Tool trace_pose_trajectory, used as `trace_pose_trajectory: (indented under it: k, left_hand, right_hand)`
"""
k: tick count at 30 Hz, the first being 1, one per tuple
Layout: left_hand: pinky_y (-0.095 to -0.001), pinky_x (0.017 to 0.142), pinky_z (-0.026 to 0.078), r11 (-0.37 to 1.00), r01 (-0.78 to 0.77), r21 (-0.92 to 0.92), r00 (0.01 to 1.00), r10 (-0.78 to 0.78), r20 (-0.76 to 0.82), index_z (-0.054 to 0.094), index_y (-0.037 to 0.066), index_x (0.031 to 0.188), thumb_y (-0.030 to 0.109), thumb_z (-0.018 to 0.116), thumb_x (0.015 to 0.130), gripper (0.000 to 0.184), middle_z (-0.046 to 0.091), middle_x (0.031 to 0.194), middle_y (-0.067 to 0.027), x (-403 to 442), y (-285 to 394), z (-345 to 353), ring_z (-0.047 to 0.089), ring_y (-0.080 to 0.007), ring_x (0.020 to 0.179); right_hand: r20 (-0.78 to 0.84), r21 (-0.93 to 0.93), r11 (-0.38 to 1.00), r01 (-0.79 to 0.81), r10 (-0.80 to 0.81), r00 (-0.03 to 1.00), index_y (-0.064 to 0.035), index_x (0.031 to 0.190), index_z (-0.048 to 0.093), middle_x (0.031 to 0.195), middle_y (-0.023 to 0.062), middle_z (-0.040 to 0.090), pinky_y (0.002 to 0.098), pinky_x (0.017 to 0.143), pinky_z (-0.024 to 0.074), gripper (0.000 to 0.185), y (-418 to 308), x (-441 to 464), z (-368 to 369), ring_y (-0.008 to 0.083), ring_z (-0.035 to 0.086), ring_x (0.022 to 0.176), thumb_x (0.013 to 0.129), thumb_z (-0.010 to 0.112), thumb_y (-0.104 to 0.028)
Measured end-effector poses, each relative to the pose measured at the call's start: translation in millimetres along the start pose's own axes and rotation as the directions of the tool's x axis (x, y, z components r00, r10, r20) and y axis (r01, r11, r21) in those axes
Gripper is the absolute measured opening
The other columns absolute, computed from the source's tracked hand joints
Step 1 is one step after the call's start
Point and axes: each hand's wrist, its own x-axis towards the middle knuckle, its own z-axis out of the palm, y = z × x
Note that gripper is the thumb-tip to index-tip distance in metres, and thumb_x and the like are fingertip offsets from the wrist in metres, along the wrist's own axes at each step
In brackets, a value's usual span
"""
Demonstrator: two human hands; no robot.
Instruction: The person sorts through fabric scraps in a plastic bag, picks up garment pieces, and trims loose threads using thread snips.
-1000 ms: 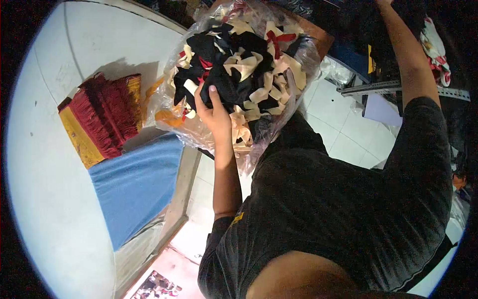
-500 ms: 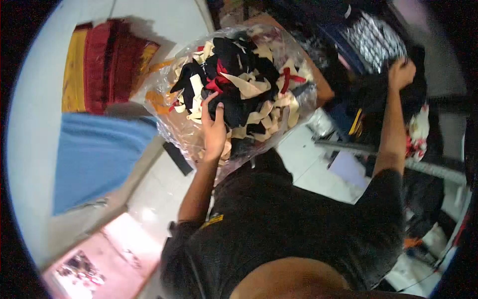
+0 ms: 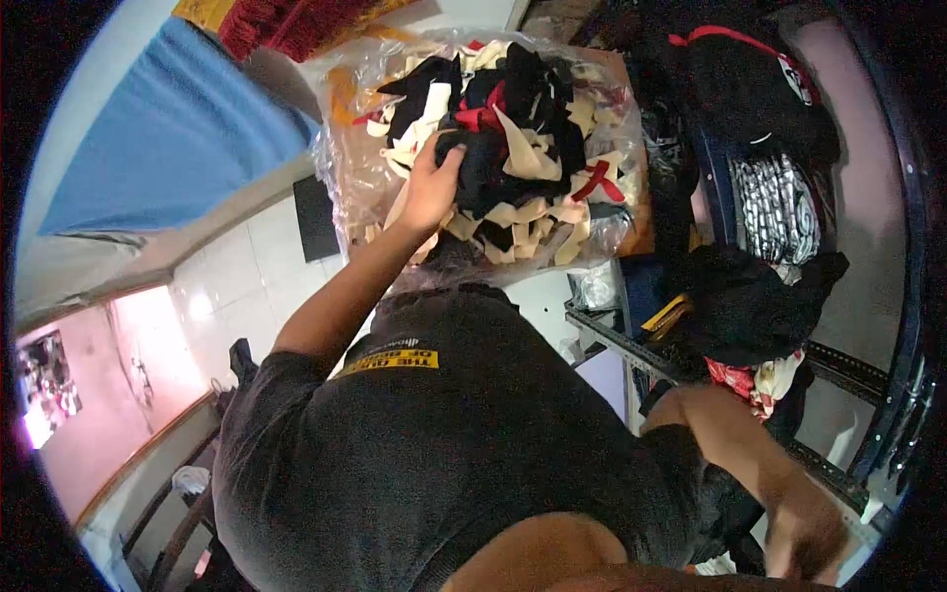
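Note:
A heap of fabric scraps, cream, black and red, lies on a clear plastic sheet [image 3: 345,187]. My left hand [image 3: 431,189] is at the near left of the heap, its thumb and fingers closed on a piece of black cloth [image 3: 477,168]. Close beside that piece are a red scrap [image 3: 479,118] and a pointed cream scrap [image 3: 525,153]. My right hand [image 3: 811,538] is down at the lower right, well away from the heap, beside the metal rack. Motion smears its fingers, so whether it holds anything does not show.
To the right, a slotted metal rack [image 3: 631,347] carries dark garments [image 3: 755,301] and a silvery folded stack [image 3: 774,209]. A black bag with red trim [image 3: 735,84] is behind it. Blue cloth [image 3: 187,128] and dark red cloth [image 3: 286,25] lie at the upper left.
My right hand has swung from the silvery stack down to the lower right. My left hand's fingers have closed on the black cloth. The view has turned and shifted.

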Motion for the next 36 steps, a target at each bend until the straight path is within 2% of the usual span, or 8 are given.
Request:
trace_pose_trajectory:
  k: [3, 6, 20, 22, 25, 27, 30, 36]
  left_hand:
    - [-0.0294, 0.083, 0.047, 1.0, 0.0, 0.018, 0.999, -0.001, 0.041, 0.059, 0.0, 0.115, 0.016, 0.057, 0.096, 0.025, 0.064, 0.096, -0.0087, -4.0, -6.5, 15.7, 0.058, -0.0167, 0.089]
    - [-0.0295, 0.083, 0.047, 0.999, 0.031, -0.045, 0.997, -0.028, 0.072, 0.059, 0.0, 0.113, 0.015, 0.057, 0.095, 0.024, 0.064, 0.096, -0.0084, -5.0, -13.5, 30.6, 0.058, -0.0168, 0.089]
    - [-0.0298, 0.087, 0.047, 0.991, 0.12, 0.052, 0.989, -0.124, 0.083, 0.059, 0.002, 0.116, 0.012, 0.057, 0.094, 0.024, 0.065, 0.099, -0.0073, -15.6, -19.2, 43.1, 0.059, -0.0166, 0.093]
    - [-0.03, 0.087, 0.047, 0.997, 0.002, 0.076, 0.994, -0.011, 0.111, 0.059, 0.002, 0.116, 0.014, 0.058, 0.094, 0.026, 0.065, 0.099, -0.0078, -11.3, -17.3, 43.4, 0.06, -0.0169, 0.093]
    - [-0.0301, 0.087, 0.047, 0.993, 0.004, 0.118, 0.997, -0.014, 0.078, 0.059, 0.002, 0.116, 0.013, 0.058, 0.094, 0.025, 0.065, 0.099, -0.0083, -9.5, -10.6, 47.2, 0.06, -0.0168, 0.093]
    - [-0.0301, 0.087, 0.047, 0.99, 0.14, 0.014, 0.985, -0.141, 0.102, 0.059, 0.002, 0.116, 0.012, 0.057, 0.094, 0.024, 0.065, 0.099, -0.0084, -9.8, -6.8, 49.4, 0.06, -0.0167, 0.094]
    - [-0.0294, 0.085, 0.048, 0.998, 0.065, 0.025, 0.996, -0.067, 0.053, 0.059, 0.003, 0.116, 0.01, 0.056, 0.094, 0.023, 0.065, 0.099, -0.008, -11.8, -18.1, 44.7, 0.06, -0.0157, 0.093]
    - [-0.0305, 0.083, 0.049, 0.988, 0.142, 0.052, 0.989, -0.14, -0.054, 0.059, 0.001, 0.116, 0.01, 0.057, 0.094, 0.024, 0.065, 0.097, -0.0082, -21.6, -12.1, 38.1, 0.059, -0.0159, 0.09]
  right_hand:
    - [0.219, -0.535, 0.844, -0.032, 0.175, 0.96, 0.002, 0.09, 0.06, 0.092, 0.007, 0.062, 0.0269, 0.08, 0.0426, 0.028, 34.6, 24.2, 25.6, 0.0186, 0.056, 0.085, 0.093, 0.053, -0.025]
    - [0.262, -0.671, 0.742, -0.003, 0.242, 0.934, 0.0019, 0.091, 0.06, 0.093, 0.0074, 0.062, 0.028, 0.081, 0.0423, 0.028, 41.8, 30.4, 28.7, 0.0193, 0.056, 0.087, 0.094, 0.052, -0.025]
    - [0.274, -0.717, 0.693, 0.068, 0.191, 0.942, 0.0015, 0.094, 0.06, 0.097, 0.0093, 0.062, 0.033, 0.085, 0.0413, 0.028, 16.9, 32.6, 10.9, 0.0225, 0.055, 0.092, 0.097, 0.047, -0.023]
    - [0.28, -0.702, 0.708, 0.082, 0.168, 0.945, 0.0014, 0.095, 0.06, 0.098, 0.0096, 0.062, 0.0337, 0.085, 0.0412, 0.028, 12.4, 29.8, 3.4, 0.0229, 0.054, 0.093, 0.098, 0.046, -0.022]
    - [0.296, -0.674, 0.733, 0.091, 0.156, 0.942, 0.0013, 0.096, 0.06, 0.099, 0.01, 0.062, 0.0348, 0.086, 0.0409, 0.028, 12.3, 30.1, -8.5, 0.0236, 0.054, 0.095, 0.098, 0.045, -0.022]
    - [0.308, -0.658, 0.746, 0.1, 0.146, 0.94, 0.0012, 0.096, 0.06, 0.099, 0.0103, 0.062, 0.0355, 0.087, 0.0408, 0.028, 13.8, 31.2, -14.2, 0.0241, 0.054, 0.095, 0.099, 0.044, -0.022]
    - [0.315, -0.633, 0.766, 0.112, 0.123, 0.941, 0.0011, 0.097, 0.06, 0.1, 0.0107, 0.062, 0.0366, 0.088, 0.0406, 0.028, 18.3, 30.0, -24.8, 0.0247, 0.054, 0.097, 0.1, 0.043, -0.021]
    - [0.32, -0.611, 0.784, 0.108, 0.121, 0.94, 0.001, 0.098, 0.06, 0.102, 0.0115, 0.061, 0.0388, 0.089, 0.0401, 0.029, 21.9, 28.6, -46.9, 0.0261, 0.053, 0.099, 0.101, 0.041, -0.02]
